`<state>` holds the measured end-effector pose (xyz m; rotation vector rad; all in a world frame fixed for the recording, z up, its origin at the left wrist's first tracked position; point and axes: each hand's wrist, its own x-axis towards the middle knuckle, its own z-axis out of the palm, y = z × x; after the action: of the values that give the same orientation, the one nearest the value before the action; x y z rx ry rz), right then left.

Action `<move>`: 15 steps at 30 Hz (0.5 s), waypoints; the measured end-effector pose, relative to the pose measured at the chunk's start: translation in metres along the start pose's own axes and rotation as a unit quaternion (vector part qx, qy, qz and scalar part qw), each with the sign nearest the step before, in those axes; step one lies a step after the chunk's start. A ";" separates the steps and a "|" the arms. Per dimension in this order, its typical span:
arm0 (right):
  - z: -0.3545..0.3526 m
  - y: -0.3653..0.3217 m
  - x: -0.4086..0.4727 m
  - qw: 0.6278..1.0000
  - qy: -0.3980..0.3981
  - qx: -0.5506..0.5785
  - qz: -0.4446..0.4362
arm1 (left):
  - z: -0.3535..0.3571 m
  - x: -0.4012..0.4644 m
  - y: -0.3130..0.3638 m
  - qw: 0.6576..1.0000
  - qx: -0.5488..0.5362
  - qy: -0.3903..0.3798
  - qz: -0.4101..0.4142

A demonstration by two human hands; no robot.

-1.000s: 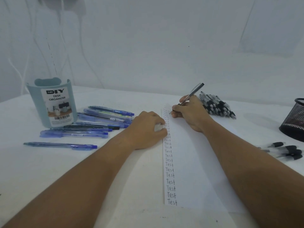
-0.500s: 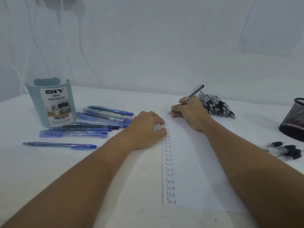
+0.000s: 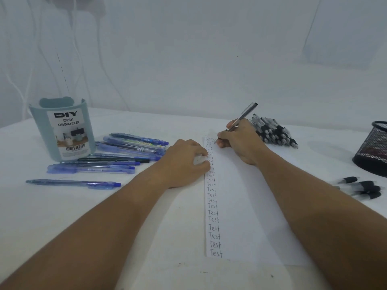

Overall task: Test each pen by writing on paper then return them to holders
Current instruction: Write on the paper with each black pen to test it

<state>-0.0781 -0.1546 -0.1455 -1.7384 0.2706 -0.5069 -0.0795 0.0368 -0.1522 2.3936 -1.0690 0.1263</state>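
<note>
My right hand (image 3: 240, 141) grips a grey pen (image 3: 244, 116) with its tip on the top of the white paper sheet (image 3: 240, 206), beside a long column of "Test" words. My left hand (image 3: 184, 162) rests on the paper's left edge, fingers curled around a small pale piece (image 3: 199, 160) that looks like a pen cap. Several blue pens (image 3: 125, 151) lie left of it, next to a teal desk organizer (image 3: 62, 130). A pile of black-grip pens (image 3: 274, 132) lies behind my right hand. A black mesh holder (image 3: 374, 151) stands at the far right.
Several black-tipped pens (image 3: 364, 188) lie loose in front of the mesh holder. One blue pen (image 3: 73, 183) lies apart near the front left. A white wall with hanging cables rises behind the table.
The pen in my right hand has tilted a little as its tip moves on the top of the paper. My left hand has stayed in place.
</note>
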 end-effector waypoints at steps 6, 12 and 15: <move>0.000 0.000 0.001 1.000 0.010 0.012 0.001 | 0.000 0.000 -0.001 1.000 -0.003 0.001 0.000; 0.000 0.000 0.002 1.000 0.000 0.002 -0.002 | 0.000 0.001 0.000 1.000 0.001 -0.002 0.001; 0.000 0.000 0.003 1.000 -0.001 0.006 0.004 | 0.000 0.000 -0.001 1.000 0.000 -0.001 0.002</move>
<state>-0.0761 -0.1559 -0.1446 -1.7253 0.2714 -0.4994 -0.0788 0.0368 -0.1523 2.3924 -1.0740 0.1236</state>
